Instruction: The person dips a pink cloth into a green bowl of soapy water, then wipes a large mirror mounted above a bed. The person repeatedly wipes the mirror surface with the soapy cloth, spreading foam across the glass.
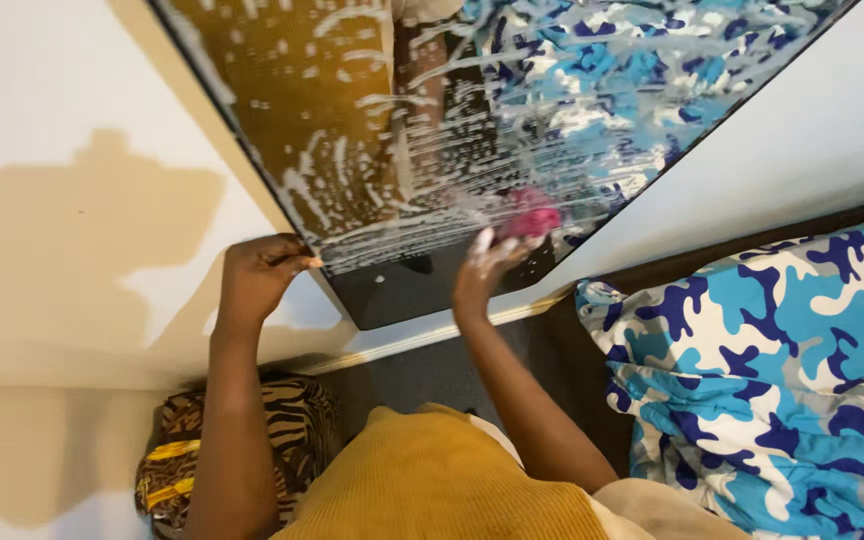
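Mirror (392,270) — a dark-framed panel leaning against the pale wall (62,120) — fills the upper middle of the head view, its glass streaked and spotted with white soapy foam; its long axis runs up and away from the person, tilted toward the upper left, with the bottom edge nearest the floor and the hands. It reflects ochre cloth and the blue camouflage print of the bedding. The left hand (260,270) is curled around the mirror's left edge near the bottom corner, fingers folded over the frame, steadying it; the right hand (487,262) is raised against the lower glass, fingers bent around a pink sponge (532,212) and pressing it to the wet surface. The sponge sits at the lower right of the foamy area, just above the clean dark strip along the bottom edge; most of the lather lies above and to the left of it — so the soaped glass stretches up and leftward from the right hand, which is the nearer of the two to it, while the left hand stays out at the rim. To the right, well apart from the mirror, lies a blue, white and grey camouflage bedspread (782,370); at lower left, near the left forearm, a brown striped cloth (297,420) rests on the floor beside the person's ochre-yellow garment (442,480).
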